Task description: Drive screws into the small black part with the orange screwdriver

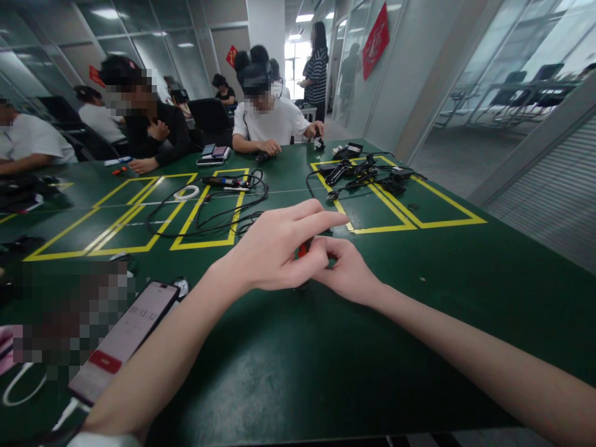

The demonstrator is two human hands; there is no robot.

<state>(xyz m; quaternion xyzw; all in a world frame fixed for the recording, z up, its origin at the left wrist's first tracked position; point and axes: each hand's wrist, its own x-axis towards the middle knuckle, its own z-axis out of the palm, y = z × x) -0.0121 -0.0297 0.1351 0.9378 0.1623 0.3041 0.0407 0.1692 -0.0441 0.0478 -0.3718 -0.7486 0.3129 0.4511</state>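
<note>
My left hand (pixel 274 248) and my right hand (pixel 347 270) meet over the green table (pixel 442 279), fingertips together. Between them a small red object (pixel 303 248) shows, mostly hidden by the fingers; I cannot tell what it is. My left index finger points out to the right above it. My right hand pinches at the object from the right side.
A phone (pixel 123 338) with a lit screen lies at the near left. Black cables (pixel 209 214) sprawl over yellow-taped boxes (pixel 400 211), with black devices (pixel 367 174) at the far right. Several people sit across the table; one in a white shirt (pixel 270 121) handles small items.
</note>
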